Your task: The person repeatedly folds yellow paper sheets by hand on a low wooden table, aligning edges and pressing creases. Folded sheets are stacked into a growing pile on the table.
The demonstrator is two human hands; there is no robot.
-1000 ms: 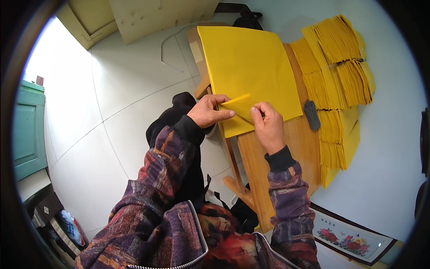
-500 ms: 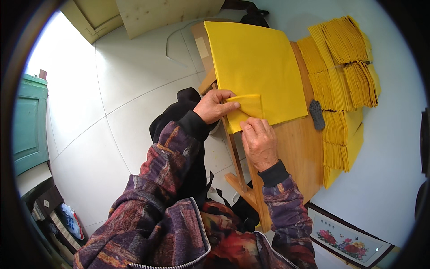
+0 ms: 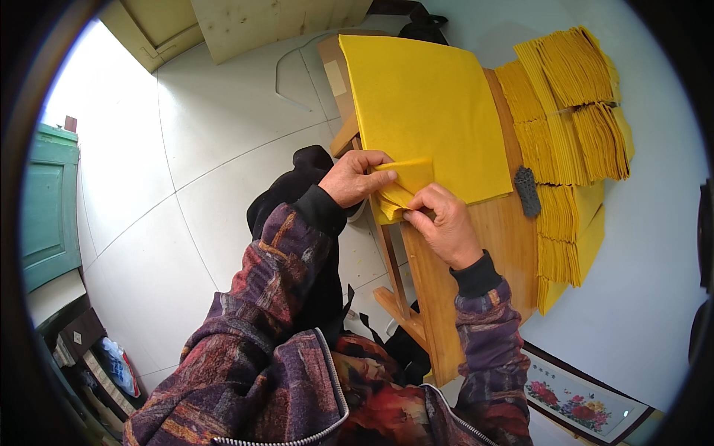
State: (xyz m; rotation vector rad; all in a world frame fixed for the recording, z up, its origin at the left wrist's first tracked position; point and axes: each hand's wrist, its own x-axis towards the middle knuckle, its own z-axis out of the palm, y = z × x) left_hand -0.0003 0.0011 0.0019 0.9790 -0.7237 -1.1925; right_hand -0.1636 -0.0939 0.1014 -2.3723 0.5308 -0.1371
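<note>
A stack of large yellow paper sheets [image 3: 428,104] lies on a wooden table [image 3: 498,238]. At its near corner a folded yellow sheet [image 3: 405,184] is pinched between both hands. My left hand [image 3: 357,178] grips the fold from the left, thumb on top. My right hand [image 3: 446,223] presses the fold's lower edge from the near side. Both sleeves are dark and patterned.
Rows of folded yellow paper bundles [image 3: 569,97] cover the table's right side. A small dark grey block [image 3: 527,189] lies between them and the stack. A green cabinet [image 3: 44,201] stands at left, a flowered picture [image 3: 580,390] on the floor at lower right.
The sheet's corner has been folded over into a tighter packet. My right hand slid down from the sheet's top to its near edge, and my left hand moved onto the fold.
</note>
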